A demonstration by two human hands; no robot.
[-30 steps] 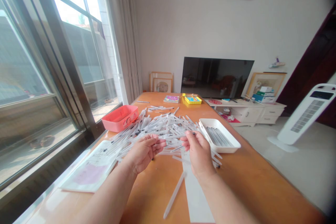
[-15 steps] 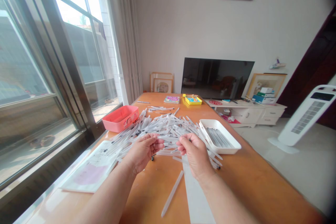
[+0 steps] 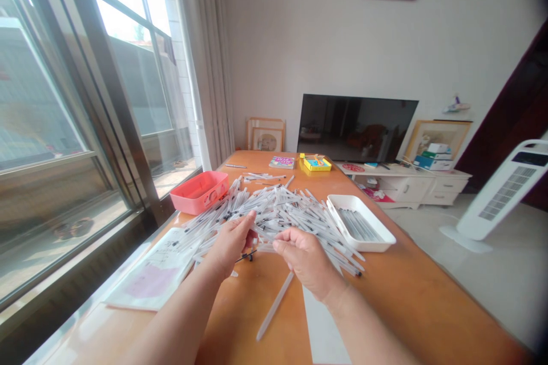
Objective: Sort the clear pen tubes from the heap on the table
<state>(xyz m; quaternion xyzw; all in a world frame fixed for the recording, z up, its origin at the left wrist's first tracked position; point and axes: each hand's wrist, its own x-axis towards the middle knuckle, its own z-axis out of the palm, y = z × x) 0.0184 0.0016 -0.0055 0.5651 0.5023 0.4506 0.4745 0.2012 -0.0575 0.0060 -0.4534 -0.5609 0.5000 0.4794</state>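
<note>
Over the near side of a heap of clear pens (image 3: 274, 202), my left hand (image 3: 233, 244) and my right hand (image 3: 306, 256) face each other, fingers pinched. A translucent pen barrel (image 3: 265, 234) spans the short gap between them, one end in each pinch. Below my left fingers shows a thin dark stick (image 3: 242, 258) beside a small black cap; whether my hand touches the stick I cannot tell. One loose clear pen tube (image 3: 274, 309) lies on the bare wood between my forearms.
A red bin (image 3: 199, 194) stands left of the heap, and a white tray (image 3: 383, 246) with pens stands right. A printed sheet (image 3: 145, 279) lies at left, a white strip (image 3: 323, 325) under my right arm. Further back are a booklet (image 3: 281, 162) and a yellow box (image 3: 317, 165).
My hands have drawn closer together, the left turning inward and the right moving left. The thin dark stick now shows below my left hand. The view has shifted slightly.
</note>
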